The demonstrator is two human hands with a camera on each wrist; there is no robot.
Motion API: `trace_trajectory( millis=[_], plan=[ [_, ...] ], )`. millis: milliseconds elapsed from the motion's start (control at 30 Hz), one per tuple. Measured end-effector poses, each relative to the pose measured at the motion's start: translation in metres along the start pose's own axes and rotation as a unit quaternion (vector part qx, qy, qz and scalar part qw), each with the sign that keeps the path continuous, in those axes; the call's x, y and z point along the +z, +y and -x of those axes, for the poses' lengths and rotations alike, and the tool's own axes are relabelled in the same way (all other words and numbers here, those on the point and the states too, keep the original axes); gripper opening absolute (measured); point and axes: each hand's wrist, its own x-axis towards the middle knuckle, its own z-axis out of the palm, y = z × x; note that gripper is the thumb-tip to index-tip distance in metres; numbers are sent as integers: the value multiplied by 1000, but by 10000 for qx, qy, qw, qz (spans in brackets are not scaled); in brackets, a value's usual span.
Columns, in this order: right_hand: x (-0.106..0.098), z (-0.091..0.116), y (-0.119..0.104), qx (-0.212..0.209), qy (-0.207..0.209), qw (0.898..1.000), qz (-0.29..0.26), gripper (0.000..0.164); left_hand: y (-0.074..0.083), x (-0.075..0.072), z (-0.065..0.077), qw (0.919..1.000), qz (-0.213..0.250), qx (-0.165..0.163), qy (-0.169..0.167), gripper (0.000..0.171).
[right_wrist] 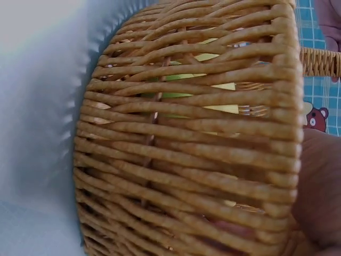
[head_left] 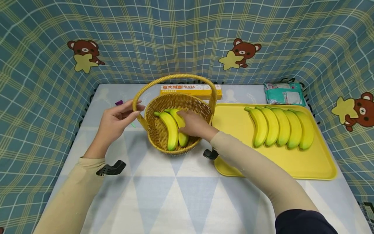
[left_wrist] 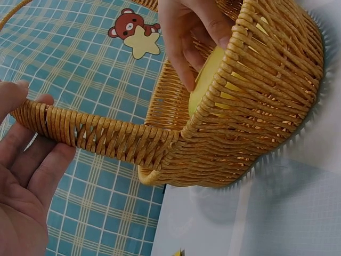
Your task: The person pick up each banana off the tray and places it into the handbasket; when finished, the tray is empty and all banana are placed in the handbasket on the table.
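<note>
A wicker basket [head_left: 156, 138] with a tall arched handle [head_left: 172, 76] stands on the table. My left hand [head_left: 112, 122] holds the left side of this handle between thumb and fingers, which the left wrist view shows close up. Inside the basket lie two yellow bananas side by side. My right hand [head_left: 194, 124] reaches over the right rim and grips the right banana [head_left: 183, 140], hiding part of it. Against it, on the left, rests the other banana [head_left: 170, 131]. In the right wrist view the woven wall [right_wrist: 186, 133] covers most of the bananas.
Right of the basket is a yellow tray [head_left: 233, 164] bearing several bananas [head_left: 283, 128] in a row. Behind stand a pasta box [head_left: 191, 92] and a teal packet [head_left: 284, 94]. A small purple item [head_left: 118, 102] lies beyond my left hand. Plaid curtain [head_left: 175, 39] surrounds the table.
</note>
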Motion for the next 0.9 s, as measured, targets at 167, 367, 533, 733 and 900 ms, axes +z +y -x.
trace_trajectory(
  millis=[167, 367, 533, 733, 900],
  plan=[
    [-1, 3, 3, -15, -13, 10000, -56, 74, 0, 0, 0, 10000, -30, 18, 13, 35],
    [-6, 18, 10, -236, 392, 9989, -112, 68, -1, 0, 0, 10000, 0, 58, -6, 35],
    [-9, 37, 19, -574, 998, 9933, -108, 61, -1, 0, 0, 10000, -42, 59, 11, 35],
    [-18, 67, 36, -975, 1726, 9801, -113, 52, -2, 0, 1, 10000, 27, 63, 0, 36],
    [-25, 94, 62, -855, 2121, 9735, -61, 47, -3, 0, 0, 10000, 48, 56, -15, 36]
  ],
)
